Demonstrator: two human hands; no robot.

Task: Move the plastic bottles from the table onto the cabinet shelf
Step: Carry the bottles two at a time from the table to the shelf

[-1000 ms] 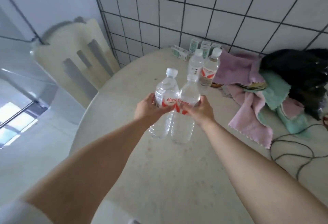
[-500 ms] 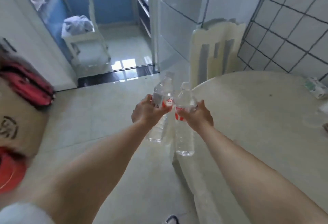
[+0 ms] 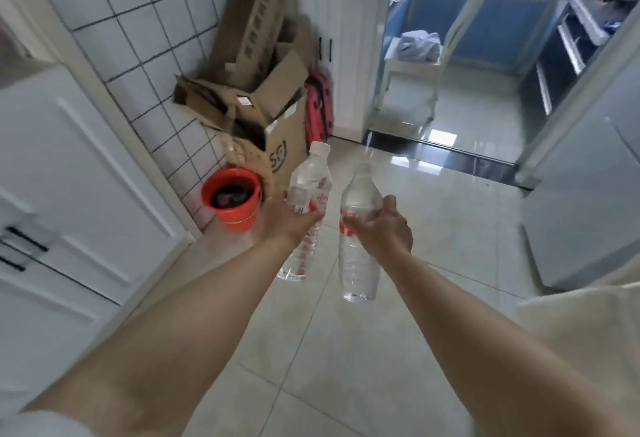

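Observation:
I hold two clear plastic water bottles with red-and-white labels out in front of me, above the tiled floor. My left hand (image 3: pixel 282 220) grips the left bottle (image 3: pixel 309 177) around its label; it has a white cap and tilts slightly right. My right hand (image 3: pixel 382 228) grips the right bottle (image 3: pixel 356 263) at its label, and it hangs nearly upright. The two bottles are apart. A white cabinet (image 3: pixel 69 194) with closed panelled doors and black handles stands at the left. No shelf shows.
A red bucket (image 3: pixel 232 199) and a pile of cardboard boxes (image 3: pixel 258 97) stand against the tiled wall ahead left, with a red case (image 3: pixel 318 107) behind. A doorway ahead opens onto a kitchen with a white chair (image 3: pixel 415 62). The round table's edge (image 3: pixel 588 319) lies at the right.
The view has swung left, away from the table, toward the boxes, bucket and white cabinet. Both bottles stayed in my hands and have drawn apart.

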